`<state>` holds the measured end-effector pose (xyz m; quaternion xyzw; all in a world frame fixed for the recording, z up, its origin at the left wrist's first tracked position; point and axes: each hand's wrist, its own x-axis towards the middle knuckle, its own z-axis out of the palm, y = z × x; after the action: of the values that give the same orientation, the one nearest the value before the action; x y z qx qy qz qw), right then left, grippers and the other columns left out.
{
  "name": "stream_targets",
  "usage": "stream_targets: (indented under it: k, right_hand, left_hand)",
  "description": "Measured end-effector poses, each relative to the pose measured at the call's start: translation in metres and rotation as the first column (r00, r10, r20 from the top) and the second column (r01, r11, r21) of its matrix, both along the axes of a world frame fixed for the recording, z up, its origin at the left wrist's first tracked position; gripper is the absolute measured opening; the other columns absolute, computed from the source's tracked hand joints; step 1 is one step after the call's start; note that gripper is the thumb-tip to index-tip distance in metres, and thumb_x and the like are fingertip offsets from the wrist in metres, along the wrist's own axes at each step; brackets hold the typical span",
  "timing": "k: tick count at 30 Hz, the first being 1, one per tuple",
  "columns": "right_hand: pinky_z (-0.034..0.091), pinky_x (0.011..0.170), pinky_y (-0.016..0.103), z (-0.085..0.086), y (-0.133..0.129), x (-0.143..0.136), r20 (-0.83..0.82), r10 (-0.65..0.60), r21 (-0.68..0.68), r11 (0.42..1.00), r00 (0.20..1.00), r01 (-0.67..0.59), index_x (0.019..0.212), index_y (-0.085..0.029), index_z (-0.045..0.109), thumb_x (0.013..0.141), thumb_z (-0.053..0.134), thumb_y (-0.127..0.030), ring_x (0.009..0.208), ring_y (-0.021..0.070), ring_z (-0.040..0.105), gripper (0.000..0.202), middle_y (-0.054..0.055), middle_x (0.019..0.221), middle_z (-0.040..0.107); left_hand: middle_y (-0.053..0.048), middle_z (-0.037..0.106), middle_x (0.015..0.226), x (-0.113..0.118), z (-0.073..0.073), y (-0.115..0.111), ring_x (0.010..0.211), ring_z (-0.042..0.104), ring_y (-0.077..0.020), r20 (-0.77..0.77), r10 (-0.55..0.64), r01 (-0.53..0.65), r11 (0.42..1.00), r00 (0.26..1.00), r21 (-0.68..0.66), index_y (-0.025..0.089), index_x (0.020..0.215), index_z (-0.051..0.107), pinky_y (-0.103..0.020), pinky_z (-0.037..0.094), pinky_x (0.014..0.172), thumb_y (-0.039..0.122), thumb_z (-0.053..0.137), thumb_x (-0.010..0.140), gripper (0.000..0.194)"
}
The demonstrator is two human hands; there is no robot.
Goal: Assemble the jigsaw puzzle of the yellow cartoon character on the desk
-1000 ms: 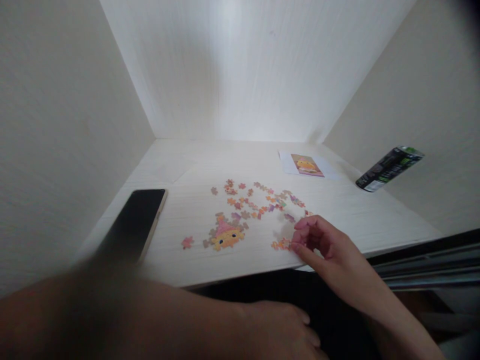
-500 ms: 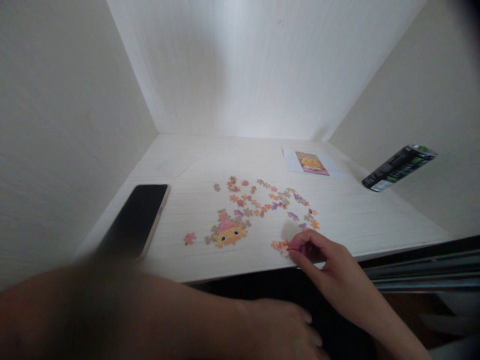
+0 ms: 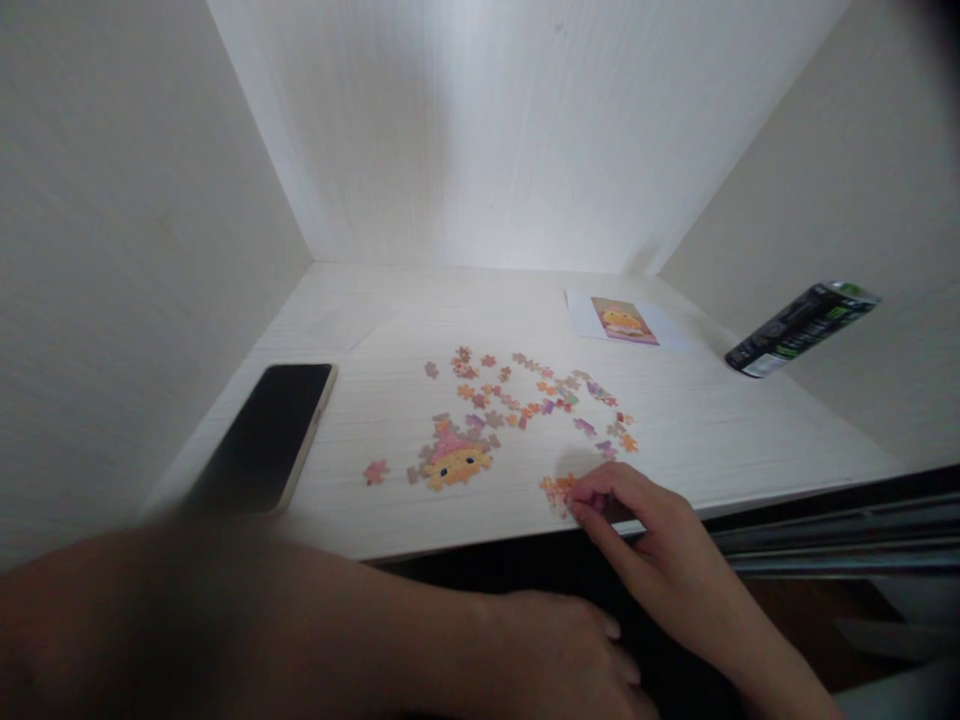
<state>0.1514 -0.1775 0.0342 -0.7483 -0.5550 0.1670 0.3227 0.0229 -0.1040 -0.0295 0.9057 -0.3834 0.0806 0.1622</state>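
My right hand [image 3: 637, 520] is at the desk's front edge, with thumb and forefinger closed in a pinch on a small puzzle piece that is mostly hidden by the fingertips. It touches the right side of a small cluster of orange and pink puzzle pieces [image 3: 556, 490]. My left hand [image 3: 570, 650] lies low in front of the desk, its fingers loosely curled with nothing visible in them. To the left of the cluster sits a joined puzzle section [image 3: 456, 462] showing a yellow face with a pink hat. A few joined pink pieces [image 3: 376, 471] lie further left.
Many loose puzzle pieces [image 3: 510, 402] are scattered across the middle of the white desk [image 3: 420, 310]. A phone [image 3: 266, 430] lies at the left. Behind on the right are a printed reference picture [image 3: 624, 320] and a dark can [image 3: 795, 330]. Panels enclose three sides.
My right hand has shifted slightly left against the orange and pink cluster, still pinching. The view has tilted a little; my left hand stays in about the same place.
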Motion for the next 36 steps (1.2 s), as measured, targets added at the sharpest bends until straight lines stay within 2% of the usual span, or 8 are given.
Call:
stream_targets:
  k: [4, 7, 9, 14, 18, 24, 30, 36]
  right_hand:
    - [0.049, 0.082, 0.034, -0.0009, -0.0003, -0.0007, 0.076, 0.028, 0.059, 0.998, 0.997, -0.033, 0.099, -0.025, 0.062, 0.094, 0.054, -0.026, 0.094, 0.0197, 0.058, 0.009, 0.004, 0.1, 0.063]
    - [0.046, 0.097, 0.039, -0.0045, -0.0009, -0.0005, 0.187, 0.032, 0.125, 0.991, 0.982, -0.056, 0.105, -0.026, 0.063, 0.09, 0.062, -0.027, 0.112, 0.0228, 0.054, 0.015, 0.006, 0.116, 0.06]
    - [0.044, 0.1, 0.042, -0.0061, -0.0008, -0.0004, 0.243, 0.037, 0.129, 0.989, 0.969, -0.07, 0.109, -0.026, 0.064, 0.089, 0.063, -0.027, 0.116, 0.0242, 0.052, 0.02, 0.007, 0.121, 0.058]
    - [0.043, 0.102, 0.045, -0.0051, 0.0012, -0.0002, 0.291, 0.087, 0.088, 0.989, 0.953, -0.117, 0.11, -0.027, 0.066, 0.092, 0.059, -0.026, 0.113, 0.0229, 0.054, 0.019, 0.006, 0.118, 0.061]
    - [0.042, 0.103, 0.047, -0.0048, 0.0016, 0.0002, 0.334, 0.096, 0.088, 0.987, 0.937, -0.133, 0.109, -0.026, 0.067, 0.093, 0.058, -0.025, 0.111, 0.0233, 0.055, 0.019, 0.007, 0.116, 0.063]
    - [0.046, 0.095, 0.044, -0.0055, 0.0036, -0.0005, 0.383, 0.1, 0.118, 0.981, 0.918, -0.156, 0.105, -0.023, 0.068, 0.092, 0.059, -0.023, 0.106, 0.0229, 0.055, 0.016, 0.007, 0.111, 0.064]
    - [0.045, 0.093, 0.044, -0.0036, 0.0055, -0.0025, 0.418, 0.107, 0.101, 0.981, 0.902, -0.163, 0.109, -0.023, 0.066, 0.093, 0.059, -0.023, 0.103, 0.0228, 0.055, 0.017, 0.006, 0.11, 0.065]
    - [0.045, 0.088, 0.043, -0.0022, 0.0076, -0.0035, 0.424, 0.092, 0.103, 0.984, 0.901, -0.149, 0.101, -0.022, 0.069, 0.092, 0.06, -0.024, 0.098, 0.0236, 0.055, 0.013, 0.006, 0.106, 0.066]
  left_hand:
    - [0.0, 0.064, 0.079, -0.0004, 0.0017, 0.0014, 0.075, 0.058, -0.0138, 0.023, 0.005, -0.005, 1.0, 1.0, -0.016, 0.014, 0.093, 0.065, -0.031, 0.047, 0.071, 0.022, 0.064, 0.082, 0.013]
    - [-0.001, 0.062, 0.072, 0.0006, 0.0024, 0.0027, 0.069, 0.058, -0.0137, -0.005, 0.018, -0.018, 0.999, 1.0, -0.034, 0.013, 0.091, 0.065, -0.031, 0.047, 0.072, 0.028, 0.058, 0.088, 0.017]
    - [-0.001, 0.062, 0.072, 0.001, 0.0038, 0.0029, 0.069, 0.058, -0.0137, -0.012, 0.024, -0.025, 0.999, 1.0, -0.029, 0.014, 0.091, 0.064, -0.031, 0.047, 0.073, 0.028, 0.057, 0.088, 0.016]
    - [0.001, 0.063, 0.075, -0.0005, 0.0083, 0.0016, 0.074, 0.058, -0.0139, -0.007, 0.018, -0.018, 1.0, 1.0, 0.016, 0.017, 0.092, 0.064, -0.031, 0.047, 0.075, 0.026, 0.061, 0.085, 0.012]
    - [0.002, 0.06, 0.072, -0.0019, 0.0073, 0.0018, 0.074, 0.057, -0.0138, 0.0, 0.011, -0.011, 1.0, 1.0, -0.004, 0.019, 0.092, 0.064, -0.031, 0.046, 0.073, 0.025, 0.066, 0.081, 0.012]
    - [0.001, 0.058, 0.069, -0.0015, 0.0038, 0.002, 0.073, 0.057, -0.0141, 0.013, 0.022, -0.022, 1.0, 1.0, -0.016, 0.018, 0.092, 0.064, -0.032, 0.046, 0.074, 0.025, 0.063, 0.082, 0.012]
    - [0.002, 0.06, 0.07, -0.0017, 0.0093, 0.001, 0.073, 0.057, -0.0142, -0.007, 0.011, -0.011, 1.0, 1.0, 0.012, 0.02, 0.091, 0.064, -0.032, 0.045, 0.071, 0.027, 0.065, 0.081, 0.012]
    - [0.002, 0.059, 0.07, 0.0, 0.01, 0.0011, 0.072, 0.057, -0.0142, 0.004, 0.007, -0.007, 1.0, 1.0, 0.011, 0.021, 0.086, 0.063, -0.032, 0.045, 0.069, 0.029, 0.069, 0.078, 0.013]
